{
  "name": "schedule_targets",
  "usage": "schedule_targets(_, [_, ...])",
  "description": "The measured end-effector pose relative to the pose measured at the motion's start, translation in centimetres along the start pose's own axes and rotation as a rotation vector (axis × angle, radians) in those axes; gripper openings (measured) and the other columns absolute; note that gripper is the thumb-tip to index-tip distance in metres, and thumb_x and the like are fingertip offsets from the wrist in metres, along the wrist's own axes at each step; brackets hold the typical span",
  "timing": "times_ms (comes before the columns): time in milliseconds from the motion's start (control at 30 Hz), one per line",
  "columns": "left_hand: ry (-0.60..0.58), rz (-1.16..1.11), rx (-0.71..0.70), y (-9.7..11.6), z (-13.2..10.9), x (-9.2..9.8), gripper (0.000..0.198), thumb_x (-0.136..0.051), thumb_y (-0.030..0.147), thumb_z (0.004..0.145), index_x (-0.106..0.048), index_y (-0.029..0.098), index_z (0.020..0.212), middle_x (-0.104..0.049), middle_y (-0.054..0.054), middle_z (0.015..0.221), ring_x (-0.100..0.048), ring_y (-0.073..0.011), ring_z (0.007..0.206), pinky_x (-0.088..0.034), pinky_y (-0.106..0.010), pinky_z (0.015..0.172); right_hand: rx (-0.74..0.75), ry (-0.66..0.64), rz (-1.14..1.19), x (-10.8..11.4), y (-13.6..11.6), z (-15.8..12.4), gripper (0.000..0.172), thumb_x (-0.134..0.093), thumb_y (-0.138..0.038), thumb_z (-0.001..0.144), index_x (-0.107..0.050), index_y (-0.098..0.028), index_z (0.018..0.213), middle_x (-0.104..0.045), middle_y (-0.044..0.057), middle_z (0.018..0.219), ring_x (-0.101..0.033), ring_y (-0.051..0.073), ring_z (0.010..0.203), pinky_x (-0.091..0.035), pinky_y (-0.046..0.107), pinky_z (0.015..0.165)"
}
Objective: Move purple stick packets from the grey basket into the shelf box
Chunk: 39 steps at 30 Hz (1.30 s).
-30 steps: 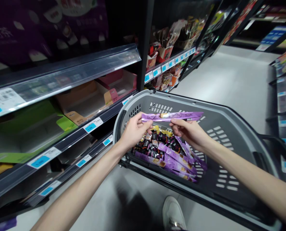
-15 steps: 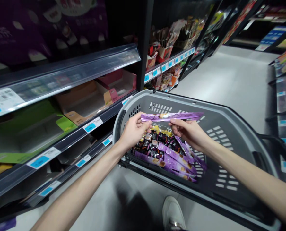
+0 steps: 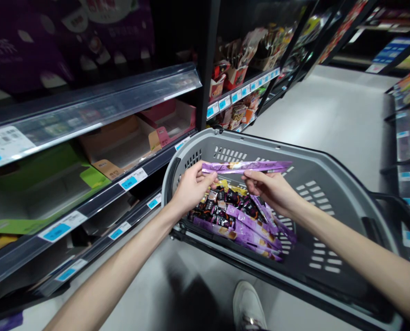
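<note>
Between my two hands a long, thin purple snack packet [image 3: 232,167] is stretched out level above the basket. My left hand [image 3: 193,186] pinches its left end with thumb and fingers. Near its middle, my right hand [image 3: 268,186] grips the lower edge, and the right end sticks out free. Underneath is the grey shopping basket [image 3: 329,193] with slotted walls. At its left end lie several similar purple packets [image 3: 256,232], small dark-wrapped pieces [image 3: 220,214] and a few yellow wrappers [image 3: 237,189]. My hands partly cover this pile.
Along the left stand dark shelves with price labels [image 3: 133,178], an open green carton [image 3: 53,184] and a pink carton [image 3: 172,117]. Bagged goods [image 3: 239,50] fill the shelf farther on. Another shelf [image 3: 408,138] borders the aisle floor [image 3: 339,110] at right. A white shoe [image 3: 248,303] shows below the basket.
</note>
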<state>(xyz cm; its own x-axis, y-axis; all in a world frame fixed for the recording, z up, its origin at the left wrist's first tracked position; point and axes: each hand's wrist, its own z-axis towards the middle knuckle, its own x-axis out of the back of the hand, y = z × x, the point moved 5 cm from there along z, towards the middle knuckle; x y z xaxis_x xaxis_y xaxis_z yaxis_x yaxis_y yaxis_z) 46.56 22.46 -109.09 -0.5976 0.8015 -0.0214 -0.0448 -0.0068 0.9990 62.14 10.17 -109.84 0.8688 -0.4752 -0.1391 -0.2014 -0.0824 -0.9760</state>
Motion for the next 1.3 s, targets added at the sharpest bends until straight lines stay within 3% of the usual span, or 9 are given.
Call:
schedule_targets(200, [0.012,0.016,0.024,0.2,0.0,-0.1,0.021,-0.061,0.033,0.09,-0.059,0.013,0.099,-0.067,-0.005,0.083,-0.064,-0.0109,0.071,-0.045,-0.016,0.055,-0.006,0.014,0.007,-0.1,-0.1,0.0,0.022,-0.077,-0.036,0.078,-0.071,-0.016,0.073,-0.055,-0.001,0.054,-0.04,0.007,0.047,-0.031,0.022,0.045])
schedule_targets(367, [0.052,-0.058,0.077,0.4,0.0,0.0,0.042,-0.046,0.053,0.095,-0.06,0.014,0.092,-0.068,-0.008,0.086,-0.063,-0.0126,0.068,-0.047,-0.019,0.053,0.012,0.002,0.01,-0.1,-0.2,-0.1,0.023,-0.076,-0.036,0.078,-0.07,-0.015,0.072,-0.054,-0.002,0.053,-0.04,0.007,0.047,-0.031,0.022,0.045])
schedule_targets(533, [0.086,-0.131,0.115,0.1,0.2,0.0,0.037,-0.045,0.046,0.097,-0.06,0.013,0.094,-0.068,-0.009,0.084,-0.063,-0.0127,0.064,-0.048,-0.019,0.052,0.015,-0.015,-0.005,-0.3,-0.1,0.0,0.021,-0.076,-0.036,0.078,-0.071,-0.016,0.074,-0.057,0.0,0.057,-0.043,0.007,0.047,-0.032,0.021,0.043])
schedule_targets(633, [0.068,-0.147,0.108,0.1,0.2,-0.1,0.029,-0.051,0.04,0.095,-0.061,0.014,0.098,-0.067,-0.008,0.088,-0.063,-0.0126,0.068,-0.05,-0.02,0.055,0.042,-0.055,-0.008,-0.6,-0.3,0.0,0.02,-0.079,-0.033,0.075,-0.072,-0.019,0.087,-0.068,0.004,0.08,-0.055,0.01,0.059,-0.041,0.022,0.048])
schedule_targets(700, [0.053,-0.118,0.091,0.2,0.1,-0.1,0.026,-0.058,0.036,0.091,-0.062,0.014,0.104,-0.066,-0.006,0.087,-0.062,-0.0118,0.067,-0.05,-0.021,0.058,0.052,-0.102,-0.008,-0.9,-0.4,-0.1,0.031,-0.08,-0.032,0.074,-0.07,-0.022,0.102,-0.069,0.007,0.104,-0.062,0.014,0.075,-0.048,0.024,0.055])
schedule_targets(767, [0.005,-0.065,0.077,0.1,-0.1,-0.4,0.033,-0.068,0.031,0.084,-0.061,0.014,0.112,-0.065,-0.004,0.086,-0.062,-0.011,0.067,-0.05,-0.021,0.061,0.058,-0.144,-0.011,-1.2,-0.4,-0.2,0.036,-0.078,-0.034,0.077,-0.067,-0.023,0.11,-0.066,0.008,0.114,-0.064,0.016,0.085,-0.051,0.025,0.061])
schedule_targets(900, [-0.201,0.063,0.086,-0.4,-0.5,-1.4,0.036,-0.076,0.022,0.074,-0.063,0.013,0.106,-0.067,-0.004,0.088,-0.064,-0.0125,0.074,-0.05,-0.024,0.07,0.093,-0.139,-0.05,-1.2,-0.4,-0.2,0.032,-0.077,-0.035,0.078,-0.069,-0.02,0.105,-0.069,0.008,0.1,-0.063,0.015,0.081,-0.052,0.024,0.062])
schedule_targets(1100, [-0.423,0.259,0.032,-0.3,-1.3,-2.1,0.017,-0.067,0.03,0.083,-0.06,0.017,0.09,-0.057,0.004,0.067,-0.05,-0.0086,0.059,-0.037,-0.021,0.056,0.111,-0.15,-0.108,-1.1,0.0,-0.1,0.026,-0.081,-0.034,0.074,-0.07,-0.017,0.09,-0.069,0.005,0.078,-0.06,0.011,0.063,-0.049,0.021,0.055])
schedule_targets(1300, [-0.441,0.503,-0.044,1.1,-1.7,-2.2,0.028,-0.053,0.036,0.093,-0.049,0.018,0.071,-0.035,0.007,0.054,-0.03,-0.0075,0.05,-0.022,-0.025,0.048,0.116,-0.13,-0.132,-1.3,-0.1,-0.3,0.025,-0.085,-0.03,0.068,-0.07,-0.019,0.084,-0.069,0.002,0.074,-0.061,0.01,0.06,-0.049,0.02,0.054])
